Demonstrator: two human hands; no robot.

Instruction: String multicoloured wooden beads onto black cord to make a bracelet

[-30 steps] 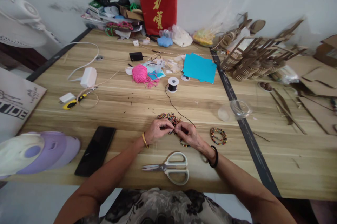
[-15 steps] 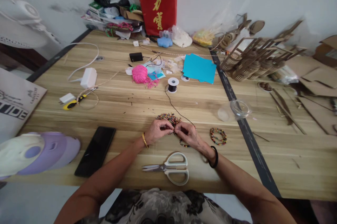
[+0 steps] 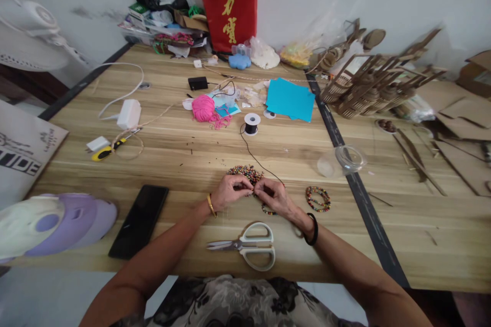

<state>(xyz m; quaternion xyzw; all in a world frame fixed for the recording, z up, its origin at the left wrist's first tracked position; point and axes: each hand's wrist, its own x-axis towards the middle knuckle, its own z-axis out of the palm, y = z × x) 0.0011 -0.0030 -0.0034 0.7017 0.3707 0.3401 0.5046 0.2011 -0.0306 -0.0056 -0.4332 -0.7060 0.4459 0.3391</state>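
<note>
Wood-grain tabletop (image 3: 184,158) carries the work: fingertips of the left hand (image 3: 229,191) and right hand (image 3: 276,196) are pinched together on a part-strung strand of beads (image 3: 268,210) just in front of a loose bead pile (image 3: 245,171), with black cord (image 3: 258,159) running back to a spool (image 3: 252,123). It looks like threading is under way, and the next bead would need a steady cord end and a fine pinch. Scissors (image 3: 247,246) lie close to the near edge, a finished bracelet (image 3: 318,198) just right, a phone (image 3: 139,219) left, with open wood between.
</note>
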